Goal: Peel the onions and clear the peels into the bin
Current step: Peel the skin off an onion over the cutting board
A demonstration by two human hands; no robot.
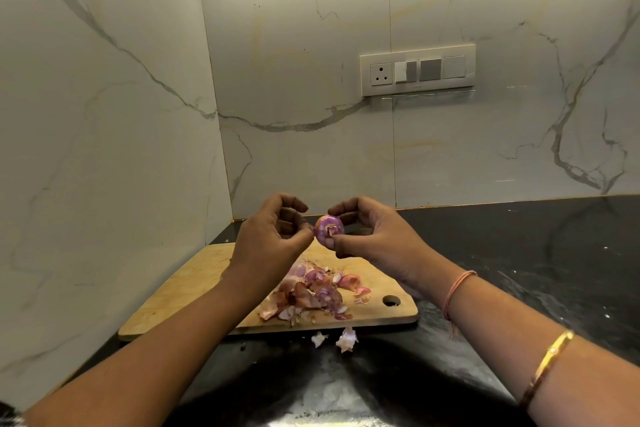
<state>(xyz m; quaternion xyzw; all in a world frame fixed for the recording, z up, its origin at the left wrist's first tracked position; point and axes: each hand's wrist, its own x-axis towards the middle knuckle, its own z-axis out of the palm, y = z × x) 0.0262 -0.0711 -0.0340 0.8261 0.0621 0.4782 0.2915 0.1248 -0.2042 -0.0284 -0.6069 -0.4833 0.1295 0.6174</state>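
Nearest us: two forearms enter from the bottom edge. The right one bears one gold bangle [547, 367] and, closer to the wrist, one pink thread band [458, 291].

Between the forearms lies dark stone counter [519, 270], marked with pale specks and a pale smear. Two loose peel scraps [347, 339] lie on the stone just off the near edge of the board, close together.

One wooden cutting board [180, 291] lies skewed, with its left end close to the left wall [86, 114] and its far end running toward the corner. There is one hanging hole [391, 301] at its near right corner. Right of the board a broad stretch of counter runs to the back wall.

One peel pile [311, 291] sits on the right half of the board, inside its edges. We could not count the pieces.

Above the board's far part, both hands are raised off it. The right hand [374, 236] holds one onion [329, 227] between the thumb below and curled fingers above. The onion is purple and partly stripped, with a flap of skin standing loose.

The left hand [266, 239] has its fingers curled, and the thumb tip touches the onion's left edge. We cannot tell whether it pinches skin there.

Farthest: the marble back wall [311, 80] carries one switch plate [417, 69] with one socket at its left end. It sits well above the counter.
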